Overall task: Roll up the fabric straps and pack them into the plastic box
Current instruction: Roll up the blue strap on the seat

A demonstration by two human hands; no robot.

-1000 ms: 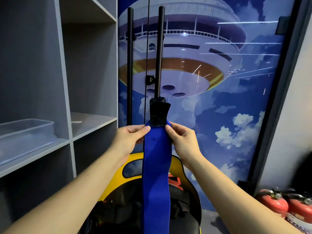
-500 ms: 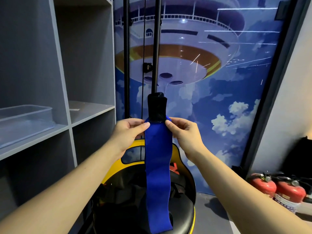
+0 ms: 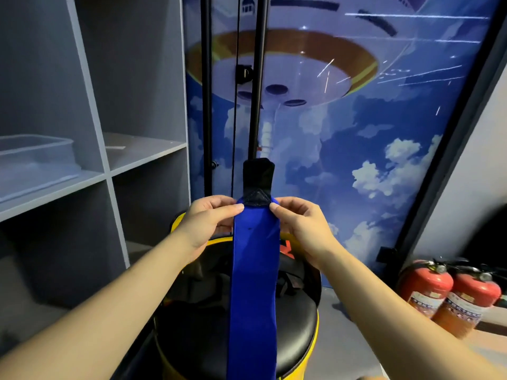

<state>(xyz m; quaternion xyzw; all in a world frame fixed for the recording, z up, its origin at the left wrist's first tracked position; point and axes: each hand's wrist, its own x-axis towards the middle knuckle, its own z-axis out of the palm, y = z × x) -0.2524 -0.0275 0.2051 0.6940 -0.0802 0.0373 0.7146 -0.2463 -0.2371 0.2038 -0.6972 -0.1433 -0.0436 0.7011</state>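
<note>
Beside grey shelves holding the plastic box (image 3: 35,157), left hand (image 3: 211,220) and right hand (image 3: 299,223) still pinch the blue strap (image 3: 253,270), now lowered slightly, rolling not yet begun

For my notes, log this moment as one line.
left hand: pinches strap | right hand: pinches strap | strap: unrolled, hanging | box: on shelf

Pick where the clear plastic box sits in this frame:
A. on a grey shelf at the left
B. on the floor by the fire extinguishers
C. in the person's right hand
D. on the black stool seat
A: the plastic box rests on the grey shelf at the left, apart from both hands, which pinch the blue strap.
</note>
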